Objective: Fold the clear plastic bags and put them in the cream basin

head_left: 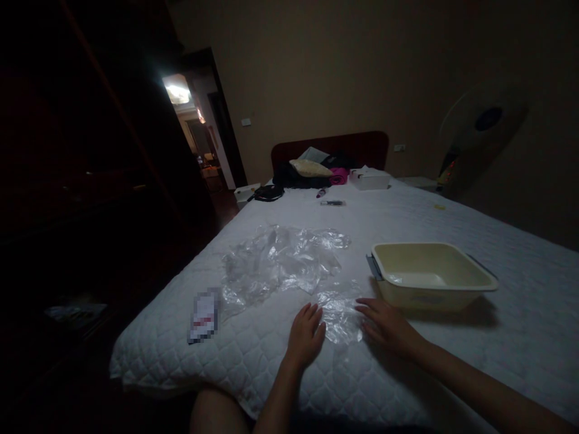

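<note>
A small clear plastic bag (340, 313) lies crinkled on the white quilted bed between my two hands. At its left edge, my left hand (307, 334) rests with the fingers slightly apart and nothing held. My right hand (384, 325) reaches to the bag's right edge, its fingers spread. A larger heap of clear plastic (284, 259) spreads out beyond and to the left. To the right, just past my right hand, stands a cream basin (434, 295) with grey handles; the inside that shows holds nothing.
A blurred-out packet (204, 316) lies at the left on the bed (253, 361). Farther back are a small pack (333, 203), a black bag (268, 193), a white box (370, 179) and piled cloth. A fan (488, 119) stands at the right.
</note>
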A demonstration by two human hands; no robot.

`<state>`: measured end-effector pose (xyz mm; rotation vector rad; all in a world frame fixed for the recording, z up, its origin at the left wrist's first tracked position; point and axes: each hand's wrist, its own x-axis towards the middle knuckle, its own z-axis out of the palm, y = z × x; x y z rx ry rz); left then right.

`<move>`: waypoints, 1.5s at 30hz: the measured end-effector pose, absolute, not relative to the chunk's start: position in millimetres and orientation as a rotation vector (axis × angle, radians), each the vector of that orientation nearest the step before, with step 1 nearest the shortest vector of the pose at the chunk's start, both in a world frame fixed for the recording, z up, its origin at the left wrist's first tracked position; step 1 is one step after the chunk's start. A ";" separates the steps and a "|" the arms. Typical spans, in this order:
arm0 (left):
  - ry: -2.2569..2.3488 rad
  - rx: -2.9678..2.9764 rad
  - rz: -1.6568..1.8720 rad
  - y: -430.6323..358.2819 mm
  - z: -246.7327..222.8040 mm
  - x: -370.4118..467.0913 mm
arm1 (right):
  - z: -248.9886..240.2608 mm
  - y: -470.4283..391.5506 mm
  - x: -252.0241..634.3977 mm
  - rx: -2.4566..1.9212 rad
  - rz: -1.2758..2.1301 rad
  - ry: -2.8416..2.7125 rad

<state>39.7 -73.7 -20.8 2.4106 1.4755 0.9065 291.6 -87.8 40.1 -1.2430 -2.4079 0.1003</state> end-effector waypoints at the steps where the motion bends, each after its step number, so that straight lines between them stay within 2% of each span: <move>1: 1.480 2.412 0.904 -73.9 -20.5 39.6 | 40.1 -90.8 284.3 -1.192 0.081 -2.480; 6: 1.471 2.432 0.894 -75.7 -18.7 38.9 | 35.0 -101.1 263.0 -1.217 0.094 -2.722; 17: 1.476 2.437 0.894 -74.1 -22.4 38.9 | 49.7 -115.0 277.2 -1.064 -0.035 -2.645; 24: 1.460 2.414 0.910 -74.5 -19.5 39.2 | 44.8 -138.1 281.0 -0.942 0.100 -2.831; 31: 1.466 2.416 0.913 -73.0 -21.7 39.2 | 62.7 -137.8 269.8 -0.893 -0.065 -2.822; 40: 1.441 2.439 0.931 -72.3 -23.5 38.0 | 14.5 -142.5 241.1 -0.688 -0.189 -2.910; 45: 1.457 2.425 0.961 -73.7 -23.0 38.8 | 20.2 -145.4 233.7 -0.701 -0.165 -2.905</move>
